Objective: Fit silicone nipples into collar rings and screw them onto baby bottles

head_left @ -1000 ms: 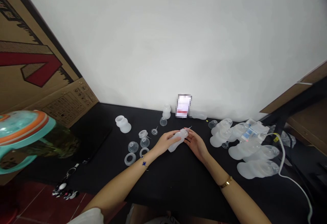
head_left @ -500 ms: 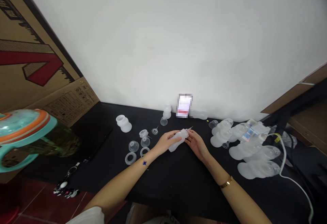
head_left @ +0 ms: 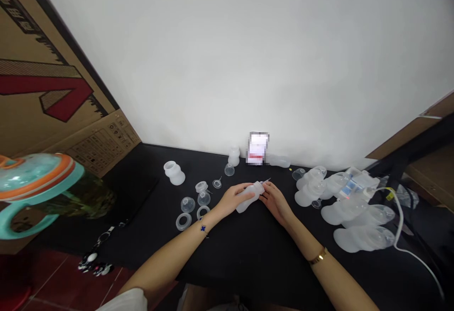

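A white wall (head_left: 227,50) rises ahead of the fingers, and a large printed cardboard box (head_left: 60,93) leans at the far left, well beyond them. Below it, a teal-and-orange lidded cup (head_left: 35,178) sits nearest the camera, well left of the fingers. The fingers work above a black tabletop (head_left: 255,259), with a heap of frosted bottles (head_left: 362,237) to their right and a white cable (head_left: 400,230) running past that heap. Straight ahead of the fingertips, against the wall, stands a pixelated card (head_left: 257,148). Between the two hands lies a frosted plastic bottle (head_left: 249,198), tilted and held above the tabletop. The left hand (head_left: 232,199) wraps its body, with the left fingers (head_left: 244,188) curled and held together over it. The right hand (head_left: 275,202) is at the bottle's narrow end, its fingers (head_left: 267,190) gathered closely around the neck; whether they pinch the thin pointed tip (head_left: 266,181) sticking out there is too small to tell. Left of the left fingers lie a clear ring (head_left: 183,221), a clear cup (head_left: 187,204) and a small clear disc (head_left: 216,183). A blue clover bracelet (head_left: 203,228) circles the left wrist, and a gold bracelet (head_left: 318,256) circles the right.
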